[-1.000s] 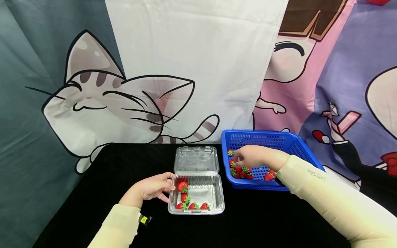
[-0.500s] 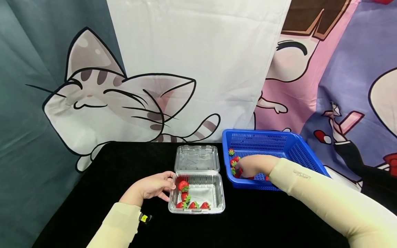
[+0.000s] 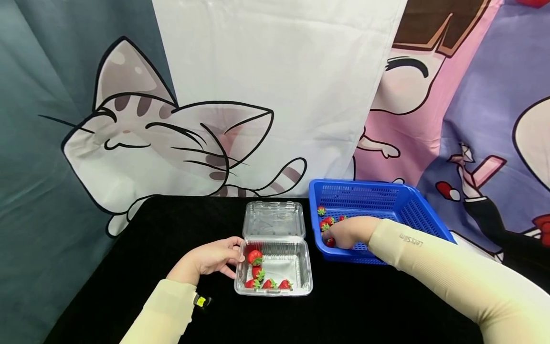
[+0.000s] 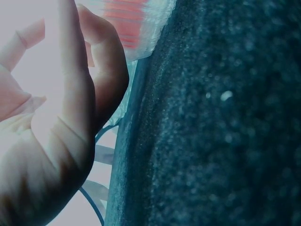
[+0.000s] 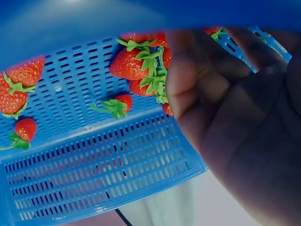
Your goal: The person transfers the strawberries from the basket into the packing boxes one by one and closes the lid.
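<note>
My left hand grips the left rim of a clear plastic clamshell box, thumb on the rim and fingers along the outer wall. Several strawberries lie inside, down its left side and along the front. In the left wrist view, the left hand is seen beside the box, with red showing through the plastic. My right hand reaches down into the blue basket at its front left corner, fingers bent among several strawberries. Its fingertips are mostly hidden, and I cannot tell whether they hold one.
The box's clear lid stands open behind it. Loose strawberries lie elsewhere on the basket floor. Black cloth covers the table, and a printed cartoon curtain hangs right behind.
My right hand has gone lower among the strawberries near the basket's front left corner, drawing slightly toward me. My left hand keeps its grip on the box, whose strawberries look unchanged.
</note>
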`<state>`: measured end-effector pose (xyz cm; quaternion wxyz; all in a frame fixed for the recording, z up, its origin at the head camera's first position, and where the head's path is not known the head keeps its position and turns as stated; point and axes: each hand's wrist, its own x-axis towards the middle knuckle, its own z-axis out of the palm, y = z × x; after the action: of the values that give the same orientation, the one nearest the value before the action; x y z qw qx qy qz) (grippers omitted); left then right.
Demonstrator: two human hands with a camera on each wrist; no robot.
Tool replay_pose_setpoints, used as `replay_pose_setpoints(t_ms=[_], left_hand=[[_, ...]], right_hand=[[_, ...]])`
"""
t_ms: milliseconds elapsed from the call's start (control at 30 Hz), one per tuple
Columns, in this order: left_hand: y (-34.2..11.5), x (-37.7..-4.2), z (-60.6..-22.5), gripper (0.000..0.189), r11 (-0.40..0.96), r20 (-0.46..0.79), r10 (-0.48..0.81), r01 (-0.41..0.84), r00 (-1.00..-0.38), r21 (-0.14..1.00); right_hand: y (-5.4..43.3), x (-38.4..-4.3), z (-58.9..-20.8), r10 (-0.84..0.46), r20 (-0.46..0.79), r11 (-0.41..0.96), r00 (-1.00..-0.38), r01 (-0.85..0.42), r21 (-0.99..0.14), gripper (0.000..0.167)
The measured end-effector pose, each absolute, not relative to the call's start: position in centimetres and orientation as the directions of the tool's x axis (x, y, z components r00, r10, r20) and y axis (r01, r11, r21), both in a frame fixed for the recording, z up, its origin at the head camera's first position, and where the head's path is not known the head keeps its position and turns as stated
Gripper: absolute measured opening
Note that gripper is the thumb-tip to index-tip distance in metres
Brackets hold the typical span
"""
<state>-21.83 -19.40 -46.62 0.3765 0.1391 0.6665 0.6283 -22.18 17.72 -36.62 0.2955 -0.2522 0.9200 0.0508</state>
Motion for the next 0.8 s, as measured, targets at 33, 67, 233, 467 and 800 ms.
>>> replay_pose_setpoints(t_ms=[33,67,233,467,800], left_hand=[[-19.39,-21.85,-46.58,0.051,0.171,-0.326,0.659,-0.286,-0.678,0.943],[-19.36,-21.87,-46.56,0.051,0.172,-0.328,0.659,-0.288,-0.677,0.942],[-19.31,-21.83,-46.50,0.051,0.172,-0.333,0.657,-0.295,-0.677,0.940],[-19.37,-21.85,-46.73,0.051,0.167,-0.329,0.664,-0.296,-0.671,0.940],[-19.41,-21.90,-46.75,0.052,0.162,-0.326,0.665,-0.295,-0.672,0.941]], right_hand=[[17.74,-22.21,-36.63,-0.436,-0.573,0.865,-0.694,-0.498,-0.055,0.053],[17.76,-22.21,-36.60,-0.435,-0.577,0.865,-0.691,-0.498,-0.056,0.053],[17.80,-22.21,-36.43,-0.431,-0.592,0.863,-0.681,-0.503,-0.050,0.055],[17.77,-22.16,-36.35,-0.419,-0.603,0.870,-0.679,-0.491,-0.052,0.055],[17.72,-22.22,-36.28,-0.434,-0.598,0.864,-0.673,-0.499,-0.066,0.052]])
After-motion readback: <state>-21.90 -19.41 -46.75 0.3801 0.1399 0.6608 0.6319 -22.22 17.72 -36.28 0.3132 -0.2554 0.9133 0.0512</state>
